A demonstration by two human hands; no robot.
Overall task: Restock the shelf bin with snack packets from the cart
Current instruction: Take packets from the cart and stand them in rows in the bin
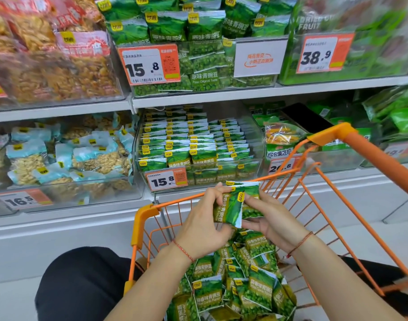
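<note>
White shelves (198, 98) fill the view, stacked with clear bins of snacks; an orange wire cart (325, 205) stands in front of the lower shelf, its floor heaped with loose green snack packets (233, 286); the clear shelf bin (198, 149) directly behind the cart's front rail holds neat upright rows of matching green packets, with a 15.8 price tag (167, 180) on its front; to its left sits a bin of pale blue nut packets (66, 156); above the cart, both hands grip a small bunch of green packets (239, 205) between them, the left hand (203, 223) curled round the bunch's left side, the right hand (270, 218) pinching its right side; a thin red string bracelet (184, 250) circles each wrist.
</note>
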